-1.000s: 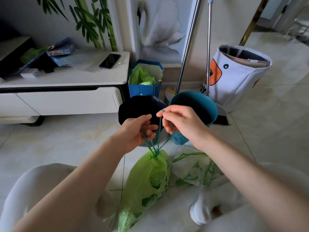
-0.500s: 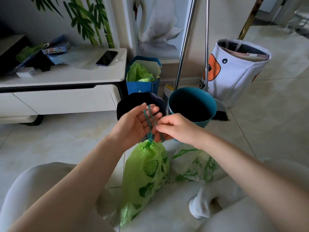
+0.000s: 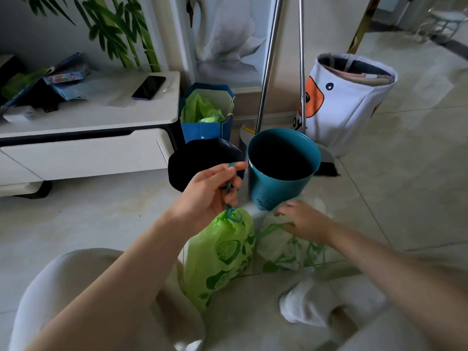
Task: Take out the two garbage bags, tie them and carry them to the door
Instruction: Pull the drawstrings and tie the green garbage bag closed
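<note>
The left hand has its grip clamped on the thin teal drawstring of the crinkly green lemon-print bag; the bag's neck is cinched. The right hand, blurred, touches the limp whitish bag on the tiled floor beside it; whether its grip is closed I cannot tell; both bags sit before the round teal bin.

Left hand is raised at centre, palm turned toward the camera, fingers curled and pinching a teal drawstring. Right hand is lower and to the right, knuckles up, fingers bent downward (grip blurred, cannot be confirmed). Both forearms are bare, extending from the near edge.
</note>
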Motion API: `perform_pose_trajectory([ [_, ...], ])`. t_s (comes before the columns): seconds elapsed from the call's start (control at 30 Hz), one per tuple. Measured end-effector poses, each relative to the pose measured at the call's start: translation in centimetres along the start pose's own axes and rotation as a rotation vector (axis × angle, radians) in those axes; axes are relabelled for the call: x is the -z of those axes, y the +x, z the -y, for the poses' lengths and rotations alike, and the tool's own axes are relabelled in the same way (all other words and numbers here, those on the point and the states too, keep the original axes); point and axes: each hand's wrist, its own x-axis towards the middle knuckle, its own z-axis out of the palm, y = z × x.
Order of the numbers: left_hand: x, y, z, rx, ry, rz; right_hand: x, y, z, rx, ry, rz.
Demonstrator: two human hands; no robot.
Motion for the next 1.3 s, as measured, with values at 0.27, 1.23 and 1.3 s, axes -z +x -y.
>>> perform_pose_trajectory([
  [0.27, 0.4, 1.2, 0.1, 0.017, -0.001, 0.038, -1.9, 1.5, 1.4, 0.183, -0.18, -0.134],
  [1.23, 0.1, 3.4, 1.5, 0.073, 0.128, 0.064, -2.6, -5.3, -8.0, 0.188, -0.853, 0.475],
  [1.3, 0.0, 3.4, 1.8, 0.076, 0.148, 0.069, -2.1, -5.5, -7.8, 0.194, -0.866, 0.488],
])
